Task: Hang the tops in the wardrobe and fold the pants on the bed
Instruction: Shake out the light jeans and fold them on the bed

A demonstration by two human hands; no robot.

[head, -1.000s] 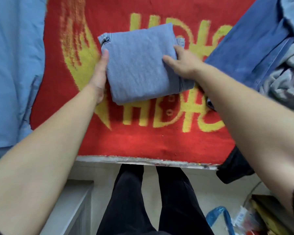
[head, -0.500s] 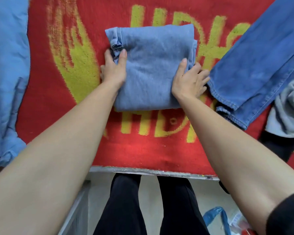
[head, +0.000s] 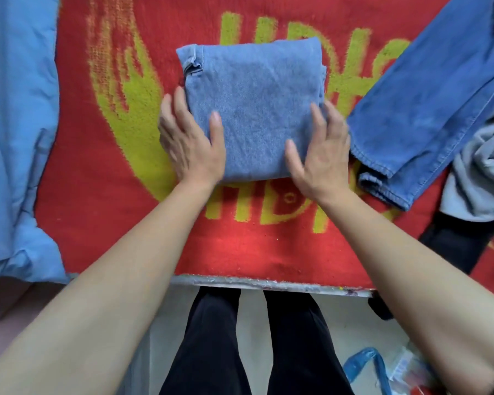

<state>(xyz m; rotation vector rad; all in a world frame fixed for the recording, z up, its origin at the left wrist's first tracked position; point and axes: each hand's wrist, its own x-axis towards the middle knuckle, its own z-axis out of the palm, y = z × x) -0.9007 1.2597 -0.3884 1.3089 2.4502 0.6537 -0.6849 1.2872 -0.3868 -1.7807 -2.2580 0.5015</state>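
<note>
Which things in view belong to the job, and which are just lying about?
Job: folded light-blue jeans, left hand, right hand, darker jeans, grey garment.
Lying about: red blanket, blue quilt, plastic bag on floor.

A blanket (head: 97, 209) covers the bed, and folded pants (head: 257, 109) lie at its middle. The left hand (head: 188, 141) rests against the pants' near left corner and the right hand (head: 322, 149) against the near right corner, each thumb on top. A quilt (head: 15, 138) lies along the bed's left edge. Jeans (head: 428, 109) stretch slantwise toward the far right corner, with a crumpled top (head: 479, 178) beside them at the right edge. The person's legs (head: 211, 337) stand before the near edge.
</note>
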